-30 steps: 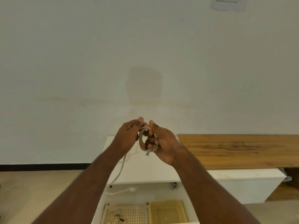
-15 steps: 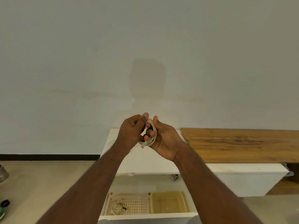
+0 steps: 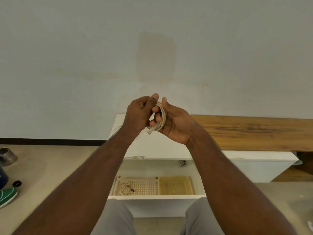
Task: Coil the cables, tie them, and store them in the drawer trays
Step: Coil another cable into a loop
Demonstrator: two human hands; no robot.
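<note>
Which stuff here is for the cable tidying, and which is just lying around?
For the job: beige cable coil held in both hands, left hand, right hand; tied cable in perforated tray; yellow tray.

Lying about: metal can, green shoe, wooden benchtop.

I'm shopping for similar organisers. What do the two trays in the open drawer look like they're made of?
The perforated tray on the left looks like pale beige moulded plastic, matte, with a regular grid of holes. The yellow tray beside it looks like translucent plastic with a slight gloss; its floor shows through faintly.
</note>
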